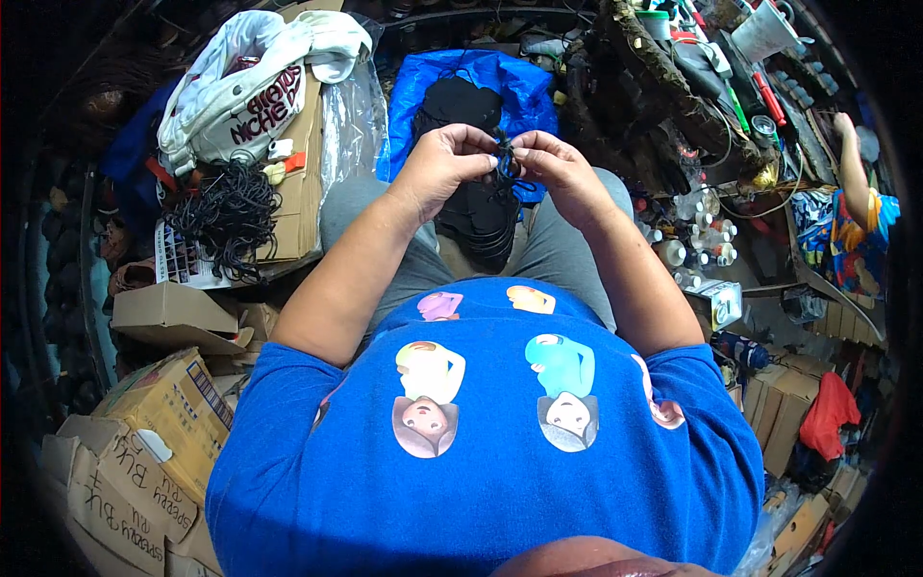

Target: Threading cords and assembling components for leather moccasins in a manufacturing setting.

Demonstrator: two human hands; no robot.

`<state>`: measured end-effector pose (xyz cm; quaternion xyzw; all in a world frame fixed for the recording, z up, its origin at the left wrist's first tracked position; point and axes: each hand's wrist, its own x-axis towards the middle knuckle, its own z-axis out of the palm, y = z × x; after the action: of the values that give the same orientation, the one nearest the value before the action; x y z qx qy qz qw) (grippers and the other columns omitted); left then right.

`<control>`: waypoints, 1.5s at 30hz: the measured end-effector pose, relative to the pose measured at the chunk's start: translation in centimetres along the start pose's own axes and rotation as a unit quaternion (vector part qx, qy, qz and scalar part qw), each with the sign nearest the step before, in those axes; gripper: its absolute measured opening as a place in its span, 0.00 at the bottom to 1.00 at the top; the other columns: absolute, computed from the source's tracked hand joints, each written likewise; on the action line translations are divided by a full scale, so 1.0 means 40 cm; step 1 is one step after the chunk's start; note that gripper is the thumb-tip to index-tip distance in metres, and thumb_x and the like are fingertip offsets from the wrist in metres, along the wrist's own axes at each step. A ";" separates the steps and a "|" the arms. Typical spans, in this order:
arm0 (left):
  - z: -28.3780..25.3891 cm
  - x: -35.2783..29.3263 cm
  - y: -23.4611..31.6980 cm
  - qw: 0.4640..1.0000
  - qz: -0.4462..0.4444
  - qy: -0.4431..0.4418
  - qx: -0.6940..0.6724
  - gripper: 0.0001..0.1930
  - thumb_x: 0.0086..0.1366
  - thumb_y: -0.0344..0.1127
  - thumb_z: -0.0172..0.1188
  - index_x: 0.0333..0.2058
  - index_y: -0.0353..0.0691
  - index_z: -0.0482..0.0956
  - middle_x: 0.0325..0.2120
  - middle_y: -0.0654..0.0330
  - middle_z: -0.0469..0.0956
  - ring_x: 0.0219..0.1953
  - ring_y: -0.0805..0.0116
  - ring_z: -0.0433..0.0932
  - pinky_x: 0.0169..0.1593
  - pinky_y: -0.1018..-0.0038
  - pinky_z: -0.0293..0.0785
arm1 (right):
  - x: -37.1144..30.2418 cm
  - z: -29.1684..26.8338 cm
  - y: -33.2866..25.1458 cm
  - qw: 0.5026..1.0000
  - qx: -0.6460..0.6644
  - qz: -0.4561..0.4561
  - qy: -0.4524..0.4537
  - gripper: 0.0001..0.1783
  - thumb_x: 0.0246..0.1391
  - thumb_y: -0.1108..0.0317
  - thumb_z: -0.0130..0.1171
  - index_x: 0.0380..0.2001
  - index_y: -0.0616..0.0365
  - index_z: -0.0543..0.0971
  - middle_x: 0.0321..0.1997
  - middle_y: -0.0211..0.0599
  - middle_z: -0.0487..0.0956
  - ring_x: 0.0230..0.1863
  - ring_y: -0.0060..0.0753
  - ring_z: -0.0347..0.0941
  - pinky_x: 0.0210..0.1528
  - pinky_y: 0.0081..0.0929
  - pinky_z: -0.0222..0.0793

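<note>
Shirt in blue lies nearest on my feed; beyond it I see the left hand and right hand pinching black cord above a black stack between the knees; blue plastic spreads behind; leftward sits an open cardboard box, contents unclear to me; rightward, small bottles cluster; farther, a pale cup, its inside hidden.

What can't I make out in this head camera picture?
1. Head view: how the black cord is looped or knotted; too small and dark, partly covered by left fingers and right fingers.
2. Head view: part of the black pile, hidden behind the left hand.
3. Head view: most of the other person, cut off by the dark right rim.
</note>
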<state>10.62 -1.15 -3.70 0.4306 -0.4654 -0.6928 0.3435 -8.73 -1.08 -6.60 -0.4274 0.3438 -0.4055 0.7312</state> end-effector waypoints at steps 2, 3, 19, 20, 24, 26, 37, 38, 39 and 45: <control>0.003 0.000 -0.002 1.000 0.008 0.010 0.001 0.12 0.52 0.26 0.60 0.37 0.35 0.72 0.33 0.61 0.74 0.35 0.75 0.73 0.41 0.79 0.70 | -0.013 0.019 -0.014 1.000 -0.015 0.004 0.013 0.13 0.49 0.63 0.59 0.37 0.57 0.74 0.34 0.26 0.76 0.35 0.16 0.69 0.40 0.17 0.63; 0.007 0.001 -0.005 0.999 0.041 0.021 0.017 0.12 0.52 0.26 0.59 0.37 0.35 0.72 0.32 0.61 0.74 0.35 0.76 0.73 0.41 0.80 0.69 | -0.020 0.029 -0.022 0.999 -0.030 0.006 0.027 0.14 0.48 0.64 0.60 0.37 0.57 0.74 0.34 0.27 0.76 0.35 0.16 0.69 0.40 0.18 0.63; 0.005 0.010 0.001 0.874 0.158 0.044 0.458 0.10 0.48 0.25 0.53 0.31 0.33 0.75 0.27 0.61 0.77 0.30 0.77 0.74 0.36 0.78 0.71 | 0.005 0.000 0.017 0.994 0.099 0.042 -0.015 0.05 0.49 0.65 0.53 0.27 0.52 0.73 0.31 0.26 0.74 0.34 0.21 0.69 0.42 0.23 0.62; 0.000 0.011 0.001 0.862 0.162 0.043 0.479 0.09 0.49 0.26 0.52 0.32 0.33 0.76 0.27 0.61 0.77 0.31 0.77 0.74 0.36 0.78 0.71 | 0.005 -0.002 0.017 0.988 0.139 0.057 -0.033 0.05 0.50 0.64 0.52 0.27 0.52 0.73 0.31 0.26 0.74 0.34 0.22 0.69 0.41 0.24 0.62; -0.014 0.013 0.004 0.923 0.070 0.061 0.374 0.09 0.51 0.25 0.50 0.30 0.33 0.76 0.27 0.60 0.78 0.31 0.74 0.76 0.35 0.77 0.72 | -0.006 0.001 -0.009 0.981 0.155 0.104 -0.047 0.07 0.50 0.62 0.55 0.29 0.52 0.73 0.30 0.26 0.74 0.33 0.20 0.68 0.39 0.23 0.62; -0.020 0.015 0.001 0.987 0.121 0.014 0.100 0.08 0.53 0.25 0.50 0.31 0.34 0.77 0.27 0.60 0.77 0.30 0.74 0.76 0.34 0.79 0.71 | -0.005 -0.007 0.003 0.996 0.033 0.068 -0.041 0.08 0.49 0.62 0.58 0.30 0.53 0.74 0.29 0.25 0.74 0.32 0.19 0.68 0.39 0.21 0.62; -0.031 0.017 -0.031 0.979 0.051 -0.004 0.197 0.10 0.55 0.32 0.61 0.36 0.36 0.76 0.29 0.64 0.76 0.33 0.78 0.74 0.40 0.81 0.68 | 0.003 -0.017 0.005 0.982 0.181 0.032 0.041 0.09 0.51 0.61 0.58 0.32 0.54 0.74 0.27 0.23 0.75 0.29 0.17 0.69 0.35 0.19 0.65; -0.031 0.020 -0.031 0.979 0.052 -0.005 0.196 0.10 0.55 0.32 0.61 0.36 0.36 0.76 0.29 0.64 0.76 0.33 0.78 0.74 0.40 0.81 0.68 | 0.003 -0.020 0.007 0.975 0.217 0.035 0.041 0.10 0.51 0.61 0.59 0.33 0.54 0.75 0.28 0.23 0.75 0.29 0.16 0.68 0.35 0.19 0.64; -0.030 0.020 -0.031 0.992 0.051 0.000 0.119 0.09 0.56 0.32 0.60 0.36 0.37 0.75 0.30 0.64 0.77 0.34 0.77 0.74 0.40 0.80 0.69 | 0.005 -0.022 0.012 0.975 0.217 0.035 0.040 0.10 0.51 0.61 0.59 0.33 0.54 0.75 0.28 0.23 0.75 0.29 0.16 0.68 0.35 0.19 0.64; -0.008 0.014 -0.003 0.979 0.021 -0.046 -0.196 0.05 0.59 0.31 0.56 0.35 0.40 0.75 0.28 0.64 0.76 0.32 0.74 0.75 0.39 0.78 0.71 | 0.005 -0.052 0.046 0.993 -0.109 0.038 0.034 0.11 0.51 0.60 0.58 0.33 0.55 0.75 0.30 0.23 0.75 0.31 0.16 0.68 0.36 0.19 0.63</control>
<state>10.70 -1.72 -4.05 0.3130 -0.3451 -0.7821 0.4138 -9.85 -1.41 -9.12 -0.4776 0.4263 -0.3520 0.6829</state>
